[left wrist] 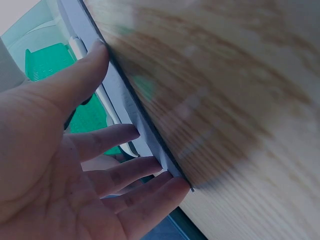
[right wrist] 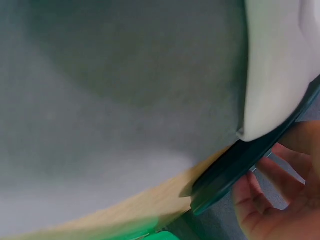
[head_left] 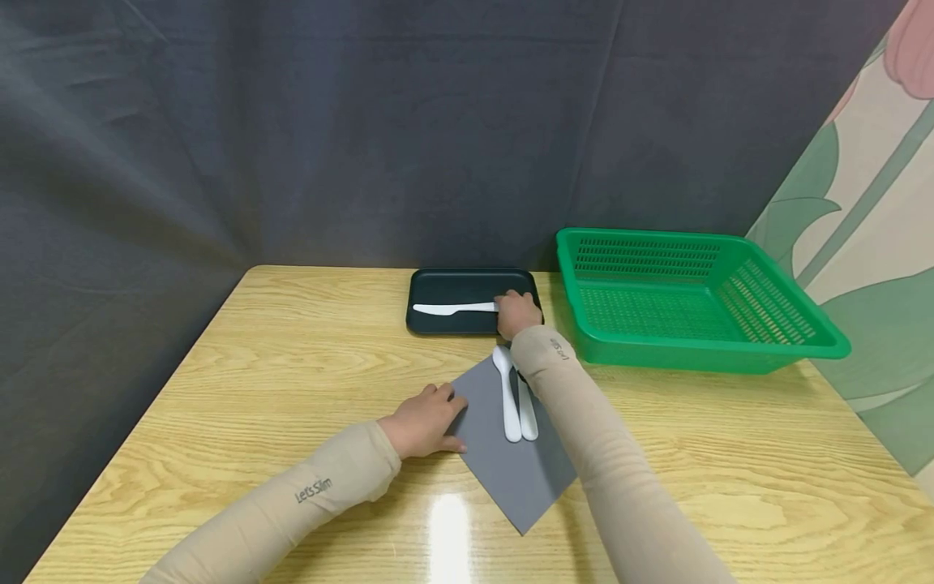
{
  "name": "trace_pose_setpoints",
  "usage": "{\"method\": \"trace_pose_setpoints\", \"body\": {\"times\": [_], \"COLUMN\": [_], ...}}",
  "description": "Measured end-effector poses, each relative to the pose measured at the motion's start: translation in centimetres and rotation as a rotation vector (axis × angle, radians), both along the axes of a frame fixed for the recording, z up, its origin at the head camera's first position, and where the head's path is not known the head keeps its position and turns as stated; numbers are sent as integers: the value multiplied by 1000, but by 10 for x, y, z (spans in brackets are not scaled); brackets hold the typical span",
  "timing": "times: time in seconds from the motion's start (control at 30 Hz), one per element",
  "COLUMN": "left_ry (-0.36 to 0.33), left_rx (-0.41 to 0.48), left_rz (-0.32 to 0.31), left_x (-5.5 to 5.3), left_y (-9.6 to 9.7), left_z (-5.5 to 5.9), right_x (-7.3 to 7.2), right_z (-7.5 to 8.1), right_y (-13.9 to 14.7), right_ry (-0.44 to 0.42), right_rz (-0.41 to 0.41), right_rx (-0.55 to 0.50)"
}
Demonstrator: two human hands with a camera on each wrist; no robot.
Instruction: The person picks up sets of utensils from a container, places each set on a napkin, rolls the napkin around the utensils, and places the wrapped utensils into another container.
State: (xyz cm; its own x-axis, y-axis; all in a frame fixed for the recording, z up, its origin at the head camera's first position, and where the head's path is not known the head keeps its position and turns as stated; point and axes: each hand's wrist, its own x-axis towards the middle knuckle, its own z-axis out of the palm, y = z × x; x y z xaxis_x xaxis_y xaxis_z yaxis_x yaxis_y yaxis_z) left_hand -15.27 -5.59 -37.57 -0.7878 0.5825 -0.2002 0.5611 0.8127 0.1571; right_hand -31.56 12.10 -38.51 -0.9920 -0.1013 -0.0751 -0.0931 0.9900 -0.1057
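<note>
A grey napkin-like sheet [head_left: 514,478] lies at an angle on the table, with a white spoon [head_left: 507,397] on it. Beside the spoon is a second white utensil [head_left: 529,414], its head hidden by the right sleeve. My left hand [head_left: 425,422] touches the sheet's left edge with extended fingers; the left wrist view shows the fingertips [left wrist: 177,187] along that edge. Farther off, my right hand [head_left: 518,313] pinches the handle end of a white knife [head_left: 448,309], which lies over a black tray [head_left: 467,281]. In the right wrist view, those fingers [right wrist: 245,200] are at the tray's rim.
A green perforated basket [head_left: 700,345] stands at the back right, close to the tray. Behind the wooden table [head_left: 306,349] hangs a dark curtain [head_left: 409,138]. Floral-patterned fabric [head_left: 886,300] covers the right side.
</note>
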Motion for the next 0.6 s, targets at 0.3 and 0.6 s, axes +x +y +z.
{"method": "trace_pose_setpoints", "body": {"times": [0.3, 0.6], "left_ry": [-9, 1], "left_rx": [-3, -4], "left_rz": [5, 1], "left_x": [0, 0], "left_y": [0, 0], "left_z": [0, 0], "right_x": [1, 0], "right_z": [0, 0], "right_y": [-1, -3], "right_ry": [51, 66], "right_rz": [73, 81], "right_rx": [57, 42]}}
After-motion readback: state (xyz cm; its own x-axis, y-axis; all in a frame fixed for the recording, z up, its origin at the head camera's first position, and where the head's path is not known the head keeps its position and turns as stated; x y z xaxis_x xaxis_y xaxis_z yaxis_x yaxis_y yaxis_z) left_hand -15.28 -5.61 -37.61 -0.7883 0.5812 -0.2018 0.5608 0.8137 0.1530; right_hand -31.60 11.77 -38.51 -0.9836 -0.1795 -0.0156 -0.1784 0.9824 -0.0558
